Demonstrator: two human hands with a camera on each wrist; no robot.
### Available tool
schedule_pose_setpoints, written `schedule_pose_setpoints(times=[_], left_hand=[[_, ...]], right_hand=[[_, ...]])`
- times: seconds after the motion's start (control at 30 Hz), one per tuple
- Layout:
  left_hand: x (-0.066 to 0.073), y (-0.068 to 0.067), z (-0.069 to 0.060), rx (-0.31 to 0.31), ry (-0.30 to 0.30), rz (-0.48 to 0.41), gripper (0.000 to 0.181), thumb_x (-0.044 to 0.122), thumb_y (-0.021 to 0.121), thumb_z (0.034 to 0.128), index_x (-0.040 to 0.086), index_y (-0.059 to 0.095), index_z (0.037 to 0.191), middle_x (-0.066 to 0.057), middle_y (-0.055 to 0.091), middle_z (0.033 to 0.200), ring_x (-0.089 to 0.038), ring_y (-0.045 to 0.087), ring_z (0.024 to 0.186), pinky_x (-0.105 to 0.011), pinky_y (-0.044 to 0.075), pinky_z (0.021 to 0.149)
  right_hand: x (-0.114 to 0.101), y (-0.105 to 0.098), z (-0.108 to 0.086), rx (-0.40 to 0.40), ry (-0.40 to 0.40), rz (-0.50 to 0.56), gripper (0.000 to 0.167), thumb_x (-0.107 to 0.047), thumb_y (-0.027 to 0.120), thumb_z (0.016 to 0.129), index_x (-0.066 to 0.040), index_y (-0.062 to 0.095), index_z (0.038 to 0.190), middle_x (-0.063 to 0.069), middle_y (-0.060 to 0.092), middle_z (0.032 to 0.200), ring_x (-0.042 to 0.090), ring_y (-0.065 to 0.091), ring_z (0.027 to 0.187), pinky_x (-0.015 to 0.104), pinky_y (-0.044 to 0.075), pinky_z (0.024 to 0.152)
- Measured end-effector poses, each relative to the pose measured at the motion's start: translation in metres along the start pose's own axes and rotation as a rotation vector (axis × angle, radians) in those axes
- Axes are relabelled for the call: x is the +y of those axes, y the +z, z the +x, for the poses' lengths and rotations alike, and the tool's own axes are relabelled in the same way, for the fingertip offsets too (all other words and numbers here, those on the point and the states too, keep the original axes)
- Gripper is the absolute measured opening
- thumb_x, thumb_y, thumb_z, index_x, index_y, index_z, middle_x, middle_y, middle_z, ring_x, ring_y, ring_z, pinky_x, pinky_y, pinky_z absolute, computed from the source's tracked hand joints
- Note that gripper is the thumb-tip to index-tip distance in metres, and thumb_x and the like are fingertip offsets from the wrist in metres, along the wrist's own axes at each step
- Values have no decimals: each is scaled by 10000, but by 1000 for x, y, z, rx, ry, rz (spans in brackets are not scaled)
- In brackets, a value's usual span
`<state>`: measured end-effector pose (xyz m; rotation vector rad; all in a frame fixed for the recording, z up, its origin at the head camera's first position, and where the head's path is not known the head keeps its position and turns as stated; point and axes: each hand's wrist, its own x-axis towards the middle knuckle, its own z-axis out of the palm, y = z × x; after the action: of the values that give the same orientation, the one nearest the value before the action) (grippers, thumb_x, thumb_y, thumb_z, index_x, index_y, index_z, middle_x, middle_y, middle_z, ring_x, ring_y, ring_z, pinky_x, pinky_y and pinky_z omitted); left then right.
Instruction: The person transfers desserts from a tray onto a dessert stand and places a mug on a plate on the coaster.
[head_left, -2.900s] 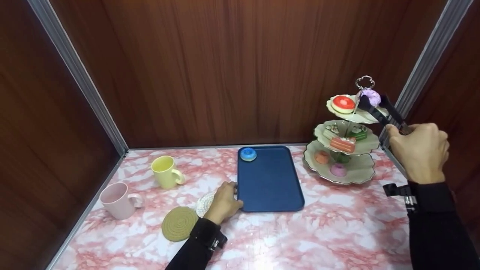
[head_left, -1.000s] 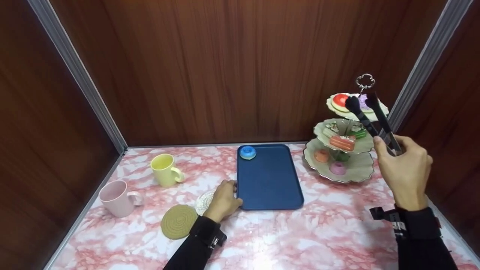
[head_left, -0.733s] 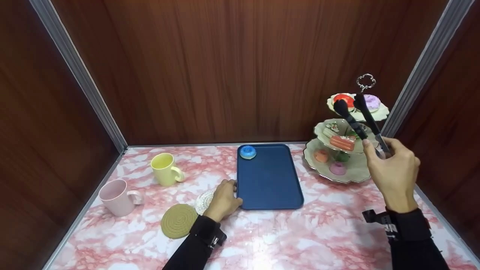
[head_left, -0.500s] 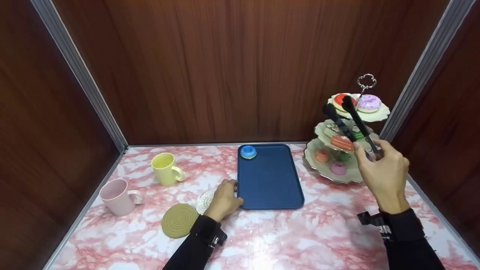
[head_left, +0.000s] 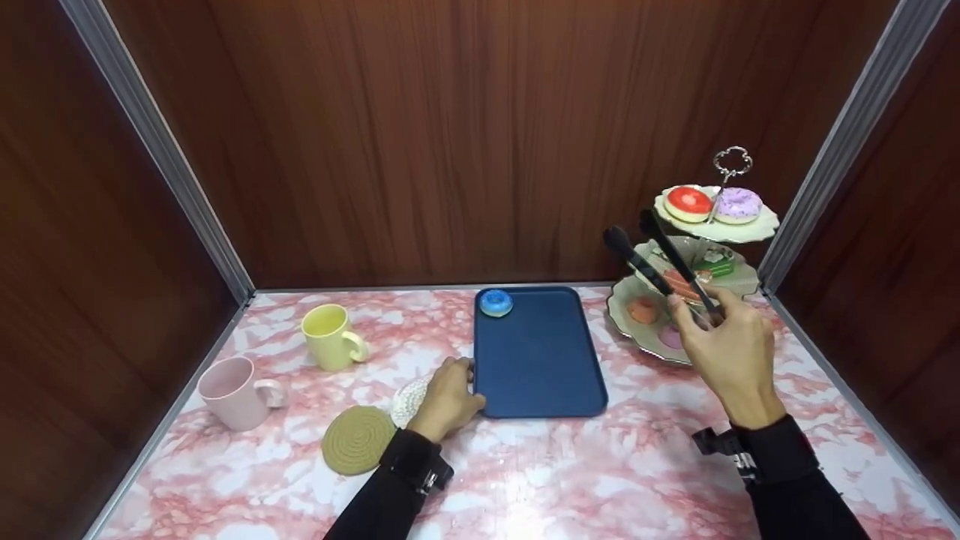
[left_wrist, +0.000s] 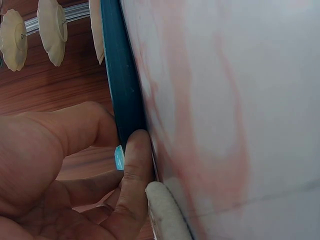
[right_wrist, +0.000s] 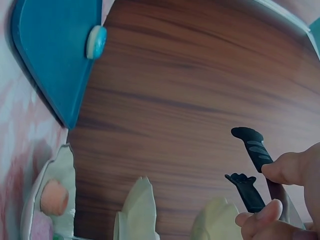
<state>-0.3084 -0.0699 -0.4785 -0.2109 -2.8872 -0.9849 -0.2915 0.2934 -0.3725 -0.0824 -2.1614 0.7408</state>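
Observation:
My left hand (head_left: 448,401) grips the near left edge of a dark blue tray (head_left: 540,360), thumb and fingers on its rim in the left wrist view. A blue-iced donut (head_left: 496,303) lies in the tray's far left corner. My right hand (head_left: 731,356) holds black-tipped tongs (head_left: 676,255), their tips spread with nothing between them. They hover in front of the middle tier of a three-tier cake stand (head_left: 761,226). Its top plate bears a red donut (head_left: 688,203) and a purple donut (head_left: 739,205). The hand and tongs partly hide the lower tiers.
On the middle tier sits a green cake slice (head_left: 716,261); an orange cake (head_left: 643,310) sits on the bottom one. Leftward stand a yellow mug (head_left: 328,341), a pink mug (head_left: 236,397), an olive coaster (head_left: 360,440) and a white coaster (head_left: 407,401). Wooden walls enclose the table.
The tongs, earlier around the purple donut, have come away and moved left and down with my right hand. The purple donut now lies flat on the top plate. My left hand stays put.

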Motion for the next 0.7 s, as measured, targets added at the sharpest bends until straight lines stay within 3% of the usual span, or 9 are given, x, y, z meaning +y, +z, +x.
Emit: schedule_pose_setpoints(times=[0.47,0.7], left_hand=[[-1,0,0,3,-6,-8,619,117,676,648,39,535,1245,-65,563,1042,-191,536,933,-334,459,868],[-1,0,-1,-5,-10,-17,636,123,682,658,53,518,1269,-71,585,1068,-199,537,989,-346,444,914]], right_hand=[[-7,23,-13,-47,-76,15,425,-538,669,735,-196,688,986,5,631,645,237,604,591,334,346,491],[-13,34,-20,-99,-80,7,396,-554,651,746,-229,667,972,-53,531,560,202,513,513,327,317,474]])
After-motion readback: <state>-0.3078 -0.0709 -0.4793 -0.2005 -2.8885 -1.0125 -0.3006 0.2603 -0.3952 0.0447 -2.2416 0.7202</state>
